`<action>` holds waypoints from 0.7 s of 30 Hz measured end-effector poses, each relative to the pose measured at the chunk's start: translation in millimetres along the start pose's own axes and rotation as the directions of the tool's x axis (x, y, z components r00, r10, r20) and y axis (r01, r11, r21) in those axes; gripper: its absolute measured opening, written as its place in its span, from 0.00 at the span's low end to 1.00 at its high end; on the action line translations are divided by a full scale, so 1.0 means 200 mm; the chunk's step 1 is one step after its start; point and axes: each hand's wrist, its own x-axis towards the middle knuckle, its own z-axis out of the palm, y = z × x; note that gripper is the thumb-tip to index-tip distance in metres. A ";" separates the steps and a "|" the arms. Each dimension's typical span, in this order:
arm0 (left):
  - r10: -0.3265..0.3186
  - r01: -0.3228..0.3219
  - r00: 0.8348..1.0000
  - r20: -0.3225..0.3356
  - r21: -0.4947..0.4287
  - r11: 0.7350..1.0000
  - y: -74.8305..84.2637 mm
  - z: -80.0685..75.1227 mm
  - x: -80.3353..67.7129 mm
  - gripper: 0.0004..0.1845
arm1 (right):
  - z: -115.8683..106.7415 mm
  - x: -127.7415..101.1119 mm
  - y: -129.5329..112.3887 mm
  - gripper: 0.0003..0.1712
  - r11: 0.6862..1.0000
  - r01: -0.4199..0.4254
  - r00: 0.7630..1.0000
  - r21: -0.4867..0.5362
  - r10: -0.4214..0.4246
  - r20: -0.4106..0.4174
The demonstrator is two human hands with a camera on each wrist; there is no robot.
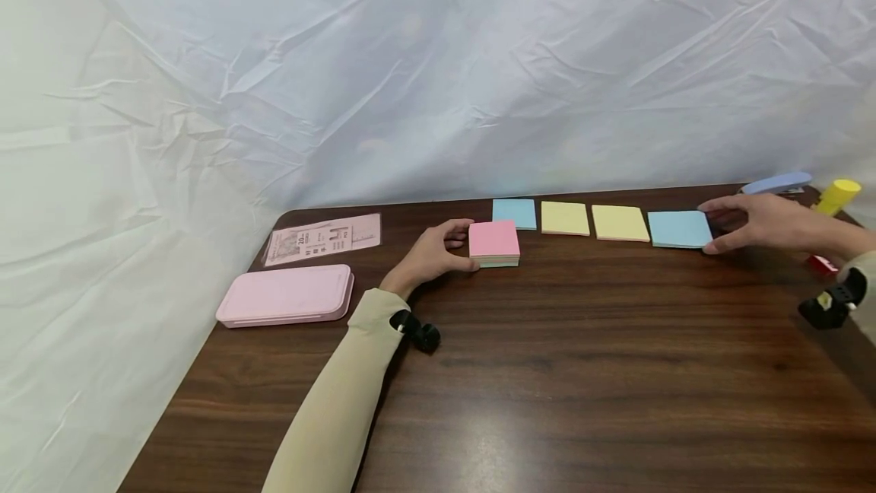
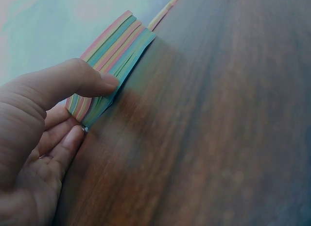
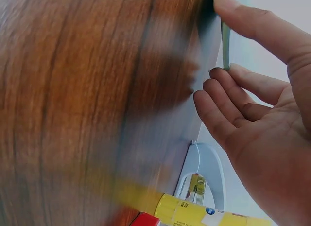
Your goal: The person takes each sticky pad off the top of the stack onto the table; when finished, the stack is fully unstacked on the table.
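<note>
My left hand (image 1: 433, 253) grips a thick stack of sticky notes (image 1: 494, 238) by its left side, thumb at the near corner and fingers at the far one. The stack has a pink top; in the left wrist view its edges show pink, yellow and blue-green layers (image 2: 114, 48). At the right end of a row, my right hand (image 1: 766, 223) holds a thin blue sticky note pad (image 1: 680, 229) by its right edge, between thumb and fingers. Two yellow pads (image 1: 564, 217) lie left of it. Another blue pad (image 1: 515, 213) sits behind the stack, partly hidden.
A pink case (image 1: 287, 295) lies on the left of the dark wood table (image 1: 547, 379), with a printed pink sheet (image 1: 322, 239) behind it. Beyond my right hand are a light-blue stapler (image 1: 776, 182), a yellow glue stick (image 3: 184, 211) and a red object (image 3: 146, 220). White sheeting (image 1: 479, 82) hangs behind.
</note>
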 end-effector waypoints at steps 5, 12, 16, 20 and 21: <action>0.003 -0.003 1.000 -0.002 -0.004 1.000 0.00 0.00 0.00 0.44 | 0.01 0.01 0.01 0.53 0.999 0.020 1.000 0.036 -0.021 0.019; 0.004 -0.004 1.000 -0.003 -0.007 1.000 0.00 0.00 -0.01 0.44 | 0.01 0.02 0.02 0.54 0.998 0.015 0.999 0.055 -0.017 0.036; 0.001 -0.001 1.000 -0.003 -0.006 1.000 0.00 0.00 -0.01 0.44 | 0.02 0.03 0.03 0.55 0.999 0.012 0.999 0.052 -0.014 0.039; 0.003 -0.003 1.000 0.000 -0.005 1.000 0.00 0.00 0.00 0.44 | 0.02 0.03 0.03 0.55 0.999 0.018 0.999 0.027 -0.019 0.038; 0.004 -0.004 1.000 -0.001 -0.003 1.000 0.00 0.00 0.00 0.44 | 0.02 0.03 0.03 0.54 1.000 0.022 0.999 0.019 -0.023 0.036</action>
